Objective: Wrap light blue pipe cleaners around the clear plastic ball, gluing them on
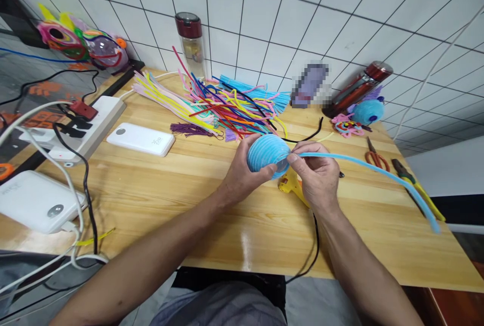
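Note:
My left hand (242, 172) cups a round ball (266, 152) wrapped in light blue pipe cleaner, fingers curled under and around it. My right hand (315, 175) pinches the free light blue pipe cleaner (378, 170) right where it meets the ball. Its loose end trails to the right over the wooden table (170, 185). A yellow glue gun (291, 185) lies on the table just beneath my hands, partly hidden by them.
A pile of coloured pipe cleaners (219, 102) lies behind my hands, with a glass bottle (191, 44) at the wall. Left are a power strip (91, 124), two white power banks (141, 139) and cables. Right are orange scissors (376, 157), yellow pliers (416, 187) and another blue ball (368, 112).

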A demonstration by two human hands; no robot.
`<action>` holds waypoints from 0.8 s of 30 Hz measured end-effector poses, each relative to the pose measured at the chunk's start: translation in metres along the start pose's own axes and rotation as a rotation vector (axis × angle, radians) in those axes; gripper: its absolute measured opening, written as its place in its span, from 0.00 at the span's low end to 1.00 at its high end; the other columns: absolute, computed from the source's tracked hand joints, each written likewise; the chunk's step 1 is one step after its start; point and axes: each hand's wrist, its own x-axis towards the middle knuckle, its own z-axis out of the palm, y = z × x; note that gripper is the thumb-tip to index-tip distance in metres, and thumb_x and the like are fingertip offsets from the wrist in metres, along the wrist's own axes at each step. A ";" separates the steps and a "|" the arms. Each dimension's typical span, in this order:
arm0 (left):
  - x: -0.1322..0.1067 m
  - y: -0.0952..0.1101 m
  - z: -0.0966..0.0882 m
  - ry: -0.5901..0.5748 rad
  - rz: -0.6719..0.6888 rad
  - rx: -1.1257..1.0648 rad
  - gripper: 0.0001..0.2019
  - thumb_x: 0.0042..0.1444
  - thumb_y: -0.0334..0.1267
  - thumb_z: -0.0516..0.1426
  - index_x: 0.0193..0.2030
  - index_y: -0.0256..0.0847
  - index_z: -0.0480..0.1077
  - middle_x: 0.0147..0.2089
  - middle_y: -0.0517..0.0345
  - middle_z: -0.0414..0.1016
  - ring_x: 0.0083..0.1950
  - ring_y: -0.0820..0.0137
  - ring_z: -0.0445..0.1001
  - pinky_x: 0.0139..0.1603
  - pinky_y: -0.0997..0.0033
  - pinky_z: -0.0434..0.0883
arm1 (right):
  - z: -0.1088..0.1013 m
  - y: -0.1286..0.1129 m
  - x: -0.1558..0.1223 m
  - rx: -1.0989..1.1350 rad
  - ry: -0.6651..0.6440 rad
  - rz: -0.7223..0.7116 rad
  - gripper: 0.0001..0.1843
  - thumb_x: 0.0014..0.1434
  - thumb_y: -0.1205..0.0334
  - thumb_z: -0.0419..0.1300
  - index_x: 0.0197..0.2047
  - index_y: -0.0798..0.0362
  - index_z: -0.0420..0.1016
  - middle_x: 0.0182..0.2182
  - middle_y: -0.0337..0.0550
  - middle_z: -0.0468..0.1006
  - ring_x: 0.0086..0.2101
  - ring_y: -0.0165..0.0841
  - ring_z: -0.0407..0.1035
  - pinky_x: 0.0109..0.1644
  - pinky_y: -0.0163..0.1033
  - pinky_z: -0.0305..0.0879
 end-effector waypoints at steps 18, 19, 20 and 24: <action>-0.002 -0.001 0.000 -0.007 0.000 -0.006 0.38 0.54 0.49 0.70 0.68 0.43 0.63 0.70 0.43 0.70 0.70 0.48 0.71 0.72 0.42 0.69 | 0.006 -0.002 -0.005 0.032 0.061 0.104 0.12 0.56 0.53 0.76 0.33 0.47 0.80 0.30 0.37 0.79 0.30 0.32 0.74 0.35 0.38 0.72; -0.002 -0.001 0.000 -0.006 0.002 -0.007 0.37 0.54 0.49 0.70 0.68 0.43 0.63 0.70 0.43 0.70 0.70 0.48 0.71 0.72 0.42 0.69 | 0.006 -0.002 -0.005 0.033 0.058 0.108 0.12 0.56 0.53 0.76 0.33 0.47 0.79 0.30 0.37 0.79 0.30 0.32 0.74 0.35 0.38 0.72; -0.002 0.000 0.000 -0.006 0.003 -0.007 0.37 0.54 0.49 0.69 0.68 0.43 0.63 0.70 0.43 0.70 0.70 0.48 0.71 0.72 0.42 0.69 | 0.006 -0.002 -0.005 0.035 0.057 0.111 0.12 0.56 0.53 0.76 0.33 0.47 0.79 0.30 0.37 0.79 0.30 0.32 0.74 0.34 0.38 0.72; -0.001 0.000 0.000 -0.007 0.001 -0.013 0.38 0.54 0.50 0.69 0.68 0.42 0.62 0.69 0.42 0.70 0.71 0.48 0.70 0.73 0.44 0.68 | 0.007 -0.003 -0.005 0.019 0.063 0.108 0.11 0.56 0.54 0.75 0.32 0.48 0.79 0.29 0.37 0.80 0.29 0.32 0.74 0.34 0.37 0.72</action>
